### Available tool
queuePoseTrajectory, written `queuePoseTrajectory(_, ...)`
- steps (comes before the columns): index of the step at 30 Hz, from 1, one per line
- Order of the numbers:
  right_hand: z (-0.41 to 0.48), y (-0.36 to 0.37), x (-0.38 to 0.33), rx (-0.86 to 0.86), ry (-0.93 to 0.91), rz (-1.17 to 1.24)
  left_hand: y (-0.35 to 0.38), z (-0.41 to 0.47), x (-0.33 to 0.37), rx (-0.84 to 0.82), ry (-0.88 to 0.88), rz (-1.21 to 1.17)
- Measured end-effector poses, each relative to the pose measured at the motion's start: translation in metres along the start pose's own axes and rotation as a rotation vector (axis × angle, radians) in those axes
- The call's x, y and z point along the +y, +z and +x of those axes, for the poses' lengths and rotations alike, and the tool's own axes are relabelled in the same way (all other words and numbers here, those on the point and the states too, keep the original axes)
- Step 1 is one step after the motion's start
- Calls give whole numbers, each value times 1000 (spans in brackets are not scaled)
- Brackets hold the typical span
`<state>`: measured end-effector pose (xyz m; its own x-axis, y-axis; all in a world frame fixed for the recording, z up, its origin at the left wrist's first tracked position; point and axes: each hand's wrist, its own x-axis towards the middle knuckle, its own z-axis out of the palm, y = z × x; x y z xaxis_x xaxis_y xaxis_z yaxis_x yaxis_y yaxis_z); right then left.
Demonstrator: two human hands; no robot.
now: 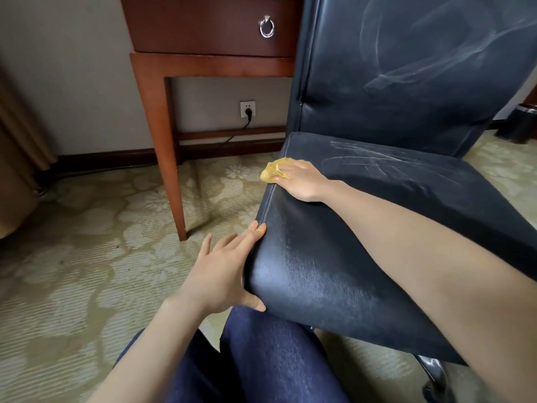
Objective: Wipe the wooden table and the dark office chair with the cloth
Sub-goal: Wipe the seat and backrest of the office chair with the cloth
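Observation:
The dark office chair [363, 228] fills the right half of the view, with pale wipe streaks on its seat and backrest. My right hand [302, 181] lies at the seat's left edge and presses the bunched yellow cloth [274, 171] onto it, fingers over the cloth. My left hand [229, 266] holds the seat's near left corner, fingers along the side seam and thumb under the front edge. The wooden table [162, 91] stands behind, at the upper left of the chair.
A drawer with a metal ring pull [266, 27] sits in the table. A wall socket [248, 109] with a black plug and cable lies under it. A dark bin [520, 123] stands at the far right. Patterned carpet [87, 228] covers the floor; my knees are below.

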<state>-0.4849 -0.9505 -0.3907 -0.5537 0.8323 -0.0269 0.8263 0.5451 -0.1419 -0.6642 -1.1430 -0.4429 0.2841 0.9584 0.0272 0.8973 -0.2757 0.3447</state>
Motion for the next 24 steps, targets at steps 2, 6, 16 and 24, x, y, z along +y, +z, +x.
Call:
queuePoseTrajectory(2,1,3,-5,1,-25,-24,1,-2,-3,43,-26,29)
queuePoseTrajectory(6,-28,10,-14,-26,-69,-16,5,-9,-3,150,-134,42)
queuePoseTrajectory(16,-168,43,-65,142,-337,-279,15,-28,7,349,-155,96)
queuePoseTrajectory(24,-263,77,-11,143,-597,-785,12,-23,-1,357,-129,209)
